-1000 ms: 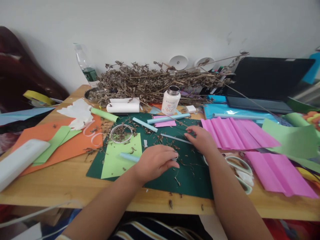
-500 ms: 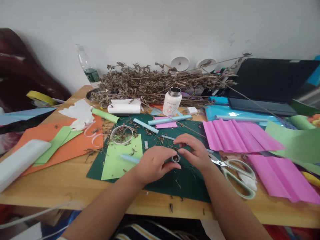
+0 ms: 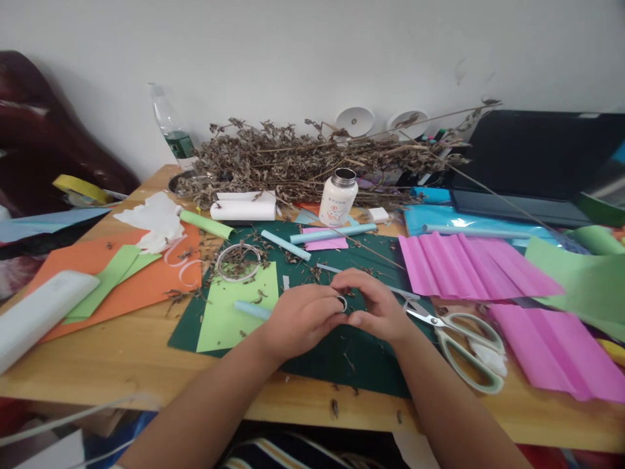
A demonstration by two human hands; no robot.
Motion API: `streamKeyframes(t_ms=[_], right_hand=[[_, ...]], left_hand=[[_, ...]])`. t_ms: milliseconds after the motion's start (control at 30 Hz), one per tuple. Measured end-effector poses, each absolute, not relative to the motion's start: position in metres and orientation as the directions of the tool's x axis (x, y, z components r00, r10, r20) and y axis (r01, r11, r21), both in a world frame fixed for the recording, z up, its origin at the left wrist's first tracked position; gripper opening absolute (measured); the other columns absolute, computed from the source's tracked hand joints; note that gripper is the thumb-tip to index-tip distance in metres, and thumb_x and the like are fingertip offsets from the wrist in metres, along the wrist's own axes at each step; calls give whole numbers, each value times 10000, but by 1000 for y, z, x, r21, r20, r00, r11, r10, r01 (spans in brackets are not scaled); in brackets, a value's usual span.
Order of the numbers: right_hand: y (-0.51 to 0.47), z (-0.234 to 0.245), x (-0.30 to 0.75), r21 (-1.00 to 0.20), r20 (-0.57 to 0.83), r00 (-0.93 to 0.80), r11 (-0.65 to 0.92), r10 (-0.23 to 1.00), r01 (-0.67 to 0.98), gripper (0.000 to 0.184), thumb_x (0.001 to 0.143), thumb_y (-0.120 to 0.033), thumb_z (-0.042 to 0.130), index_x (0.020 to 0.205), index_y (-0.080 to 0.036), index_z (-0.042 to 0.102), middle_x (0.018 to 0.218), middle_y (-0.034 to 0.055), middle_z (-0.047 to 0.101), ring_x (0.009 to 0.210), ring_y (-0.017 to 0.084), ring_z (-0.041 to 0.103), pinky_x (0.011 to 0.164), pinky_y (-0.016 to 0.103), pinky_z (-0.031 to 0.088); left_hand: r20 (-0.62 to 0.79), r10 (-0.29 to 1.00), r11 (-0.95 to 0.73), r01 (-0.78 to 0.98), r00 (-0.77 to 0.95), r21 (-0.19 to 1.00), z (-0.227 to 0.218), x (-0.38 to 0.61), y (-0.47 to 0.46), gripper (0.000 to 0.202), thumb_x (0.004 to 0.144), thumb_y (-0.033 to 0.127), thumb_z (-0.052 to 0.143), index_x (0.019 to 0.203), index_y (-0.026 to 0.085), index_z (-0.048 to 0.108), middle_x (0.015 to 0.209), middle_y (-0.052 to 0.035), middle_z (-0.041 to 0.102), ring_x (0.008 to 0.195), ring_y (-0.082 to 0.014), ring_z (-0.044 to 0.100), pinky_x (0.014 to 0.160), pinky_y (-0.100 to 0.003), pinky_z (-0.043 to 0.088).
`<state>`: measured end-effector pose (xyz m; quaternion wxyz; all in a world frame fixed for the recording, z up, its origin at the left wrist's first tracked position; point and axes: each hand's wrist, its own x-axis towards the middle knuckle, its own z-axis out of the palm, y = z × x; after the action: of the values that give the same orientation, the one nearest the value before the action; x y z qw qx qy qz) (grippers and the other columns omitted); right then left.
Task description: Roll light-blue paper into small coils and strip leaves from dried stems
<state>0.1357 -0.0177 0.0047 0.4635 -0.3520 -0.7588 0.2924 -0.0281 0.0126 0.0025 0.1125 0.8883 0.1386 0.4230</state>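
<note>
My left hand [image 3: 305,319] is closed around a rolled paper tube. The tube's light blue end [image 3: 251,309] sticks out to the left, and its round mouth [image 3: 344,303] shows at the fingertips on the right. Curved around that mouth is my right hand [image 3: 374,306], thumb and fingers apart; its fingertips meet the left hand at the rim. Below both hands lies a dark green cutting mat [image 3: 361,365] strewn with dried leaf bits. A light green paper sheet [image 3: 219,326] and a ring of tape [image 3: 218,264] with leaf bits inside lie to the left.
Scissors [image 3: 444,322] and pink crepe paper [image 3: 469,260] lie on the right. Blue paper tubes [image 3: 336,233] lie beyond my hands, before a white bottle [image 3: 336,202]. Dried plant stalks [image 3: 278,156] are heaped along the wall. A laptop [image 3: 541,156] stands at back right.
My right thumb and forefinger have spread apart, and the forefinger has shifted left over the left hand's fingertips. The tube's mouth is now more covered by the left fingers.
</note>
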Motion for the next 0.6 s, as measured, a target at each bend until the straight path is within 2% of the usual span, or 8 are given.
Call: streamKeyframes(t_ms=[133, 200, 367, 500, 600], right_hand=[[-15, 1, 136, -836, 370, -381, 482, 847, 262, 662, 588, -640, 458, 1098, -220, 427, 990, 75, 523, 863, 188, 512, 725, 323, 430], [-15, -1, 137, -845, 329, -430, 465, 841, 264, 718, 578, -664, 428, 1136, -213, 401, 1058, 87, 511, 945, 206, 497, 782, 334, 414], [-17, 3, 135, -802, 318, -477, 501, 819, 326, 568, 755, -568, 273, 1165, -192, 386, 1123, 92, 502, 1025, 195, 468, 857, 348, 372], [-19, 4, 132, -734, 311, -451, 513, 837, 445, 433, 819, -444, 276, 1163, -204, 383, 1122, 86, 517, 1017, 184, 484, 845, 348, 390], [-20, 4, 130, -690, 323, -455, 536, 830, 487, 392, 836, -374, 279, 1178, -202, 364, 1145, 87, 507, 1033, 181, 478, 847, 352, 396]], left_hand=[[739, 346, -928, 96, 578, 359, 3, -29, 12, 121, 757, 273, 492, 802, 162, 483, 737, -48, 634, 678, -130, 589, 608, -232, 462], [753, 360, -924, 100, 551, 369, 2, -29, 12, 186, 737, 276, 522, 875, 159, 479, 735, -49, 642, 676, -136, 591, 621, -249, 462], [796, 350, -929, 76, 493, 362, 3, -29, 13, 252, 706, 230, 567, 927, 174, 460, 794, -59, 650, 747, -139, 597, 669, -263, 462], [822, 304, -939, 4, 481, 345, 4, -28, 14, 228, 719, 179, 547, 919, 186, 438, 826, -67, 638, 795, -135, 593, 674, -259, 466], [819, 289, -947, 21, 496, 321, 4, -29, 15, 175, 734, 154, 515, 891, 193, 449, 854, -76, 625, 799, -143, 588, 659, -269, 463]])
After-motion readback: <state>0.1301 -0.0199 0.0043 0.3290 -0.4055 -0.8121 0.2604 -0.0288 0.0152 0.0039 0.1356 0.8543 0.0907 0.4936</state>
